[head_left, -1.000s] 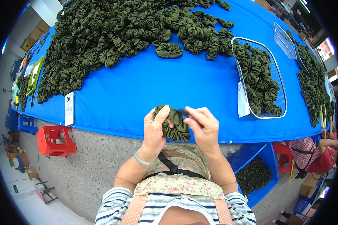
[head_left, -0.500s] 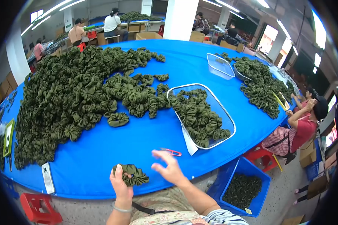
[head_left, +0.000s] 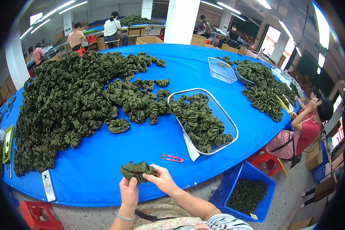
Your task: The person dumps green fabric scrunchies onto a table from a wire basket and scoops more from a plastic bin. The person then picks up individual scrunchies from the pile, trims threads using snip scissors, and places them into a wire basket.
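A dark green scrunchie (head_left: 136, 169) is held up over the table's near edge, between both hands. My left hand (head_left: 129, 192) pinches its lower left side, thumb in front. On its right side my right hand (head_left: 163, 179) has closed, thumb and fingers gripping the gathered fabric. Just beyond the right hand lie red-handled thread snips (head_left: 172, 158). A wire-mesh basket (head_left: 237, 128) with a white rim, partly filled with scrunchies (head_left: 201, 122), stands farther to the right. One loose scrunchie (head_left: 119, 125) lies in front of the large pile (head_left: 73, 96) on the left.
A blue cloth (head_left: 96, 168) covers the table. A phone (head_left: 48, 185) lies near its front left edge. At my right, a blue bin (head_left: 244, 170) holds dark pieces. A co-worker (head_left: 308, 126) sits by another scrunchie pile (head_left: 260, 84). A red stool (head_left: 40, 214) stands lower left.
My right hand, held apart with fingers spread before, has moved left and closed on the scrunchie. The left hand has raised it slightly. The snips are now uncovered.
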Tool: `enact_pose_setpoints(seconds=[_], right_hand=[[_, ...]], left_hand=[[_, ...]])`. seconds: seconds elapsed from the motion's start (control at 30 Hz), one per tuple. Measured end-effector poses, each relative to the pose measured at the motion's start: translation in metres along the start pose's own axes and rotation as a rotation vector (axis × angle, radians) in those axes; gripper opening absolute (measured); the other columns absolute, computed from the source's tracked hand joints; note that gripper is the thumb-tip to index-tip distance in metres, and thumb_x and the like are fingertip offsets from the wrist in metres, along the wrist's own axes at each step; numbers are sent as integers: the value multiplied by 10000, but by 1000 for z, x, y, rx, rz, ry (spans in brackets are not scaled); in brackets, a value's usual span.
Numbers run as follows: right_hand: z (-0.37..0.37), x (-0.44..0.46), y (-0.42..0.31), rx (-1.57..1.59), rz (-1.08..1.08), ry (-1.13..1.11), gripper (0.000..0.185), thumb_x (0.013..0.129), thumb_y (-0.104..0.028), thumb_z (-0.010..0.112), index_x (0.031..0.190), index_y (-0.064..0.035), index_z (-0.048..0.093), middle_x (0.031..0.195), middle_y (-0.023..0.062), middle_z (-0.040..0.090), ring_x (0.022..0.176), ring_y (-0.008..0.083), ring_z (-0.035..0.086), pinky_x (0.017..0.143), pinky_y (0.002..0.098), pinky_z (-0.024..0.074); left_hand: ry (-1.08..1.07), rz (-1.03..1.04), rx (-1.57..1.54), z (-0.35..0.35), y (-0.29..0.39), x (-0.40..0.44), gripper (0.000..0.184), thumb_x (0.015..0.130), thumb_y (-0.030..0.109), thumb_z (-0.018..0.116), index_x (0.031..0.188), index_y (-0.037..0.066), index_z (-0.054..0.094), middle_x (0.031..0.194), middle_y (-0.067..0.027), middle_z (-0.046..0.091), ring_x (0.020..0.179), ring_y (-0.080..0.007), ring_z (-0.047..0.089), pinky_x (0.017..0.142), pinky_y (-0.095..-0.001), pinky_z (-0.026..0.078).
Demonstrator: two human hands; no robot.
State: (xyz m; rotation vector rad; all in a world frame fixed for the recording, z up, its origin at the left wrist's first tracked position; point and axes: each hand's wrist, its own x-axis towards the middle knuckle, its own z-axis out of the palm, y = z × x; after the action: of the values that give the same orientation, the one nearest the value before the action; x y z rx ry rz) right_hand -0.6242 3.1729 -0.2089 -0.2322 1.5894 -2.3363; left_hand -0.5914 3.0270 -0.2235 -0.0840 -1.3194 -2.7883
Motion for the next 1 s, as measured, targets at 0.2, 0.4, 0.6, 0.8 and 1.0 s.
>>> enact_pose_setpoints(seconds=[0.2, 0.4, 0.6, 0.8, 1.0], right_hand=[[16, -8, 10, 500, -44, 102, 145, 880, -98, 569, 997, -13, 581, 899, 27, 588, 886, 137, 542, 844, 326, 429], [17, -12, 3, 734, 50, -81, 121, 906, -135, 504, 969, -40, 542, 681, 16, 462, 721, 171, 492, 729, 341, 416], [-3, -17, -14, 568, 97, -255, 317, 866, -143, 531, 1162, -47, 465, 622, 12, 448, 617, 156, 494, 668, 318, 416], [17, -11, -31, -173, 154, -330, 636, 778, -131, 702, 1304, -22, 360, 1024, 109, 572, 873, 159, 597, 735, 277, 486], [26, -13, -27, -464, -4, -215, 503, 796, -189, 721, 1202, -3, 490, 986, 86, 619, 872, 134, 596, 727, 267, 491]], left_hand=[[189, -68, -398, 30, 12, 3, 355, 934, 346, 508, 1102, 38, 558, 1051, -40, 597, 1037, -206, 539, 940, -352, 394], [113, -157, -632, 12, 28, 3, 370, 954, 427, 434, 857, 86, 542, 583, 43, 355, 568, -99, 342, 598, -272, 344], [-64, -241, -126, -14, 77, -2, 302, 935, 362, 497, 979, 70, 555, 525, 52, 367, 432, -59, 307, 417, -236, 286], [-138, -240, 585, 9, 70, -6, 228, 902, 104, 552, 1109, 35, 485, 710, -7, 543, 542, -44, 464, 472, -197, 383], [-47, -203, 733, 12, 60, -7, 183, 913, 119, 538, 1070, 39, 487, 629, 26, 492, 523, -39, 444, 456, -200, 372]])
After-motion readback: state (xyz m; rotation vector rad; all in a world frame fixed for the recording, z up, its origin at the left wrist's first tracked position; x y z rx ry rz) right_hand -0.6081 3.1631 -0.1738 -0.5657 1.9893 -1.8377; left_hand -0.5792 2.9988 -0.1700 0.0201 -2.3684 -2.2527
